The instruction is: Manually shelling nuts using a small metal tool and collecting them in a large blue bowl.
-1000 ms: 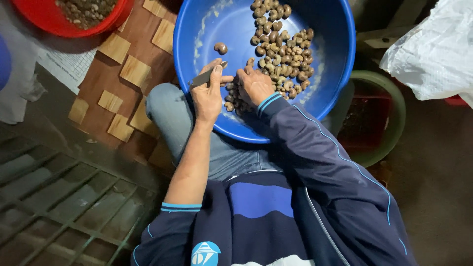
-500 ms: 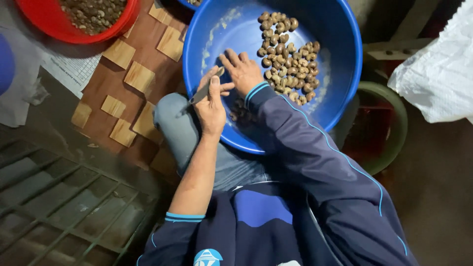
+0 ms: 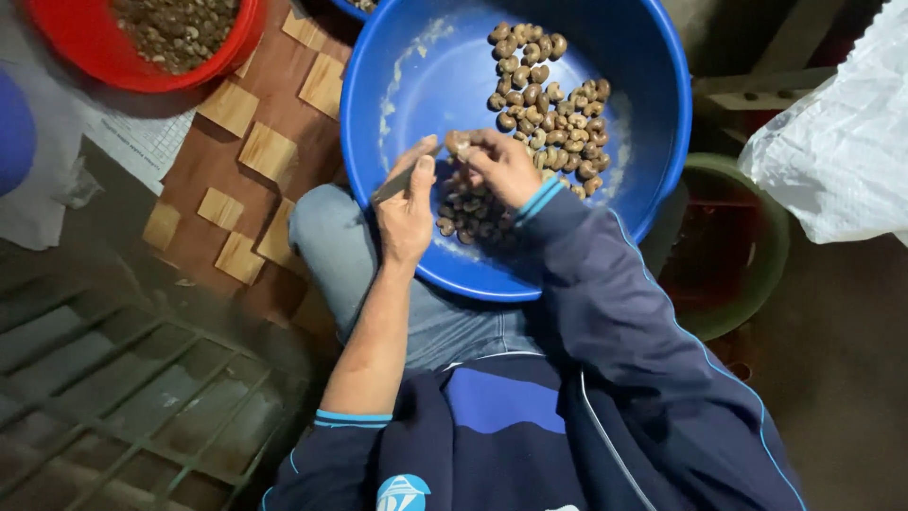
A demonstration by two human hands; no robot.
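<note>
A big blue basin [image 3: 407,66] rests on my lap and holds several brown cashew nuts [image 3: 549,99] in a heap at its far right, with a smaller heap [image 3: 465,213] near its front rim. My left hand [image 3: 405,203] grips a small knife [image 3: 395,184] whose blade points left over the basin's rim. My right hand [image 3: 499,163] pinches one nut [image 3: 460,143] between its fingertips, close to the tip of my left thumb, above the smaller heap.
A red bowl [image 3: 95,66] of brown nuts stands at the top left on a brown patterned floor [image 3: 255,151]. A white sack [image 3: 832,132] lies at the right, with a green-rimmed bucket [image 3: 757,237] beside the basin. A metal grate [image 3: 113,397] fills the lower left.
My right hand, which lay flat on the basin floor reaching for a loose nut, has drawn back and now holds a nut up next to the knife. The left hand has hardly moved.
</note>
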